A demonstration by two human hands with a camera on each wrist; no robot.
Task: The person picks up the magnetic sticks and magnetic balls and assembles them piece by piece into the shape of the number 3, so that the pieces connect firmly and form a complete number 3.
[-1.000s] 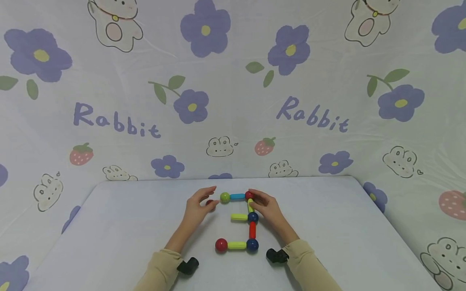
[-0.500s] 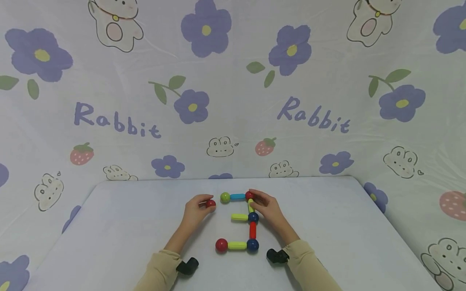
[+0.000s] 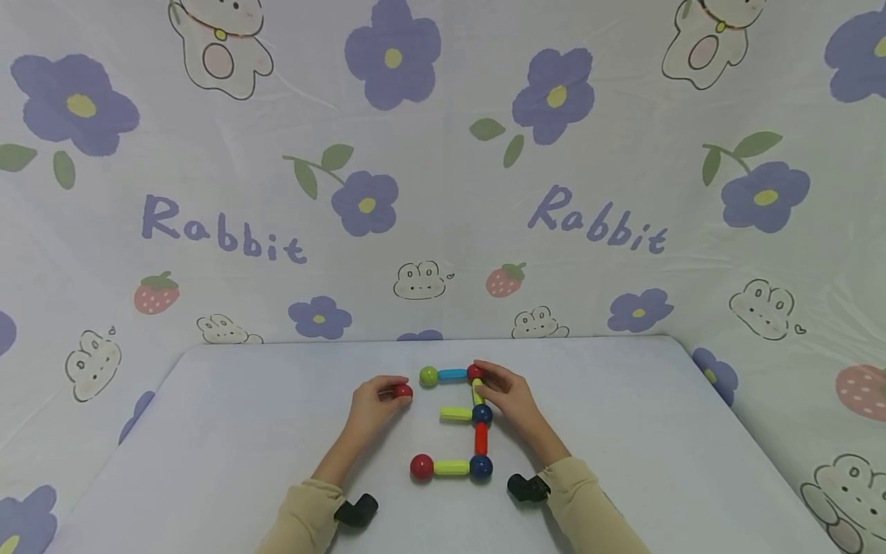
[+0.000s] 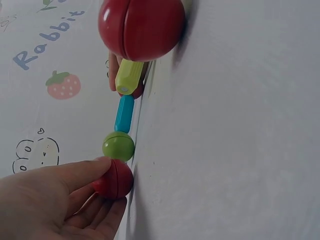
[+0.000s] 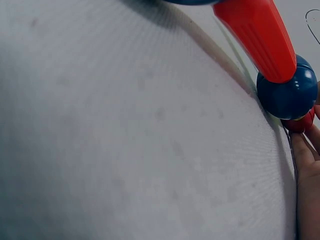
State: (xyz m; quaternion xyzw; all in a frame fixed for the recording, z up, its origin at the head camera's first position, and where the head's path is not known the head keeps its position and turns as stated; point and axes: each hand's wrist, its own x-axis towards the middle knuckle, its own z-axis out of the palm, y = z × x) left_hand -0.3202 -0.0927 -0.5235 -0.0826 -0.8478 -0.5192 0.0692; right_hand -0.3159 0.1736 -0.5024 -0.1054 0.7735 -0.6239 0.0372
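My left hand [image 3: 370, 409] pinches a loose red ball [image 3: 404, 392] between thumb and fingers, left of the built shape. In the head view that shape starts with a green ball [image 3: 428, 376], a blue rod [image 3: 453, 374] and a red corner ball [image 3: 474, 371]. With thumb and fingers, my right hand [image 3: 512, 396] grips the shape at this corner ball and the yellow-green rod [image 3: 477, 393] below it. A dark blue ball [image 3: 481, 415] joins that rod to a yellow-green side rod [image 3: 455, 414], whose left end is free, and to a red rod [image 3: 481, 439].
Nearest me, a second dark blue ball [image 3: 481, 467], a yellow-green rod [image 3: 451, 468] and a red ball [image 3: 421, 467] form the shape's bottom row. Everything lies on a white table [image 3: 208, 454]. Behind it hangs a printed cloth [image 3: 443, 154].
My left fingers have closed round the loose red ball and shifted it slightly right and toward me. My right hand keeps its place on the shape.
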